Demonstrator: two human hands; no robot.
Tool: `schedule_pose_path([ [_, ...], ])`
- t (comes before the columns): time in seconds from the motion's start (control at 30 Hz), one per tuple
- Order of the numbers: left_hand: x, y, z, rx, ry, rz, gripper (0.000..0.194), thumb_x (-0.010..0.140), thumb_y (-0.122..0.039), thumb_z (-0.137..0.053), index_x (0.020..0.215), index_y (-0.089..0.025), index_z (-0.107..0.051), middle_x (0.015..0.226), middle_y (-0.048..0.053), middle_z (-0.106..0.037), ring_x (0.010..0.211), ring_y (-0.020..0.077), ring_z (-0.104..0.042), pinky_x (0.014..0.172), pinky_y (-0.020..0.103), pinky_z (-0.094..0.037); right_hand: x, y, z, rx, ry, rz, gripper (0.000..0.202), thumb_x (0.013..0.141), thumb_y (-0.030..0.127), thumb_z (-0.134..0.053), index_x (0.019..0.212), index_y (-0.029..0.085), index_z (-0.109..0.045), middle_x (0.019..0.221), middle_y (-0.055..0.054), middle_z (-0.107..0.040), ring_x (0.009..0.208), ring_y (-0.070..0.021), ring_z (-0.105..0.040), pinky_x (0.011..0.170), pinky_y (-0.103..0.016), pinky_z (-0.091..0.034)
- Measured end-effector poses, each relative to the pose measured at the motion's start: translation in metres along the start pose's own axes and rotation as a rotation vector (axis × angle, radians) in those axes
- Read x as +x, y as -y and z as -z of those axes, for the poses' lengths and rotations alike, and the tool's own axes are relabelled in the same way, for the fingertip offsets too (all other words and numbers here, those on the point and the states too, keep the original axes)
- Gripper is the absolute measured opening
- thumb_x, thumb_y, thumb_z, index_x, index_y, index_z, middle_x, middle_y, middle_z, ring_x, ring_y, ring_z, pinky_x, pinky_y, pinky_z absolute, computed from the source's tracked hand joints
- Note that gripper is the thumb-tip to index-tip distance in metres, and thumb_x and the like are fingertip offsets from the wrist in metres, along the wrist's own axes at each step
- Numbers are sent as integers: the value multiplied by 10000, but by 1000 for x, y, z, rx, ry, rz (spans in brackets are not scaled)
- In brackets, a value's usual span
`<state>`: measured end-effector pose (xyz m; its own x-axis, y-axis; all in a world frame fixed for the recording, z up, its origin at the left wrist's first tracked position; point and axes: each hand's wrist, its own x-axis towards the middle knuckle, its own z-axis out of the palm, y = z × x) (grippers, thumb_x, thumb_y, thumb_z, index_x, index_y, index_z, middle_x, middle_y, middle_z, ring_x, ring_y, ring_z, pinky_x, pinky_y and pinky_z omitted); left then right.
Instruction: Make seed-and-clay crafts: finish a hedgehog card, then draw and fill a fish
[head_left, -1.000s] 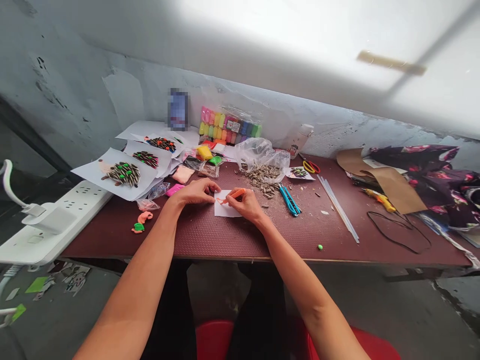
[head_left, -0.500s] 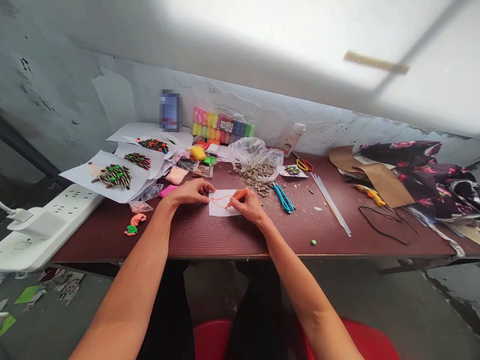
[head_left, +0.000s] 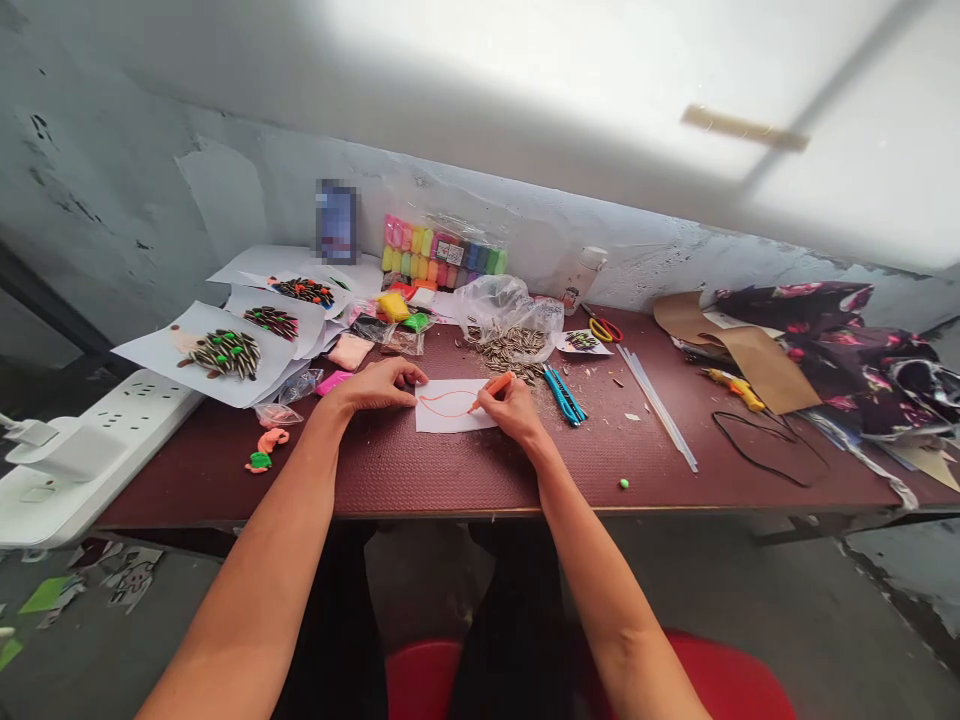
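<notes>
A small white paper lies on the dark red table, with a curved orange outline drawn on it. My right hand is closed around an orange marker, its tip touching the right part of the paper. At the paper's left edge rests my left hand, fingers curved and apart, thumb and fingertips on the corner. Just behind the paper is a heap of striped seeds, partly inside a clear plastic bag. A teal cutter lies to the right of my right hand.
White sheets with seed hedgehogs, clay packets and a power strip are on the left. Scissors, clear glue sticks, a yellow glue gun and brown paper lie on the right.
My right hand has moved slightly right with the marker. The orange line on the paper is longer and now curves round at the right side.
</notes>
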<state>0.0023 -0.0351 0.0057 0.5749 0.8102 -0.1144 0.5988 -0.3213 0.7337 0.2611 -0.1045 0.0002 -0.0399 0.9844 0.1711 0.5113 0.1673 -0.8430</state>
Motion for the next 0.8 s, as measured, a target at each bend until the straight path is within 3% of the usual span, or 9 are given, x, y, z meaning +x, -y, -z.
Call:
schedule_pose_path([
  [0.57, 0, -1, 0, 20, -17, -1, 604, 601, -449, -700, 1130, -160, -742, 1021, 74, -708, 951, 248, -621, 830, 324, -502, 0, 3, 2, 32, -20, 11, 271, 689, 309, -529, 597, 139, -719, 536, 29, -484, 507, -80, -368, 493, -235, -241],
  [0.8, 0, 0, 0, 28, -31, -2, 603, 597, -474, -709, 1114, -166, -744, 1021, 78, -706, 916, 243, -623, 802, 326, -508, -4, 12, -4, 68, 77, 61, 259, 716, 305, -555, 625, 144, -736, 520, 30, -496, 495, -77, -341, 483, -232, -235],
])
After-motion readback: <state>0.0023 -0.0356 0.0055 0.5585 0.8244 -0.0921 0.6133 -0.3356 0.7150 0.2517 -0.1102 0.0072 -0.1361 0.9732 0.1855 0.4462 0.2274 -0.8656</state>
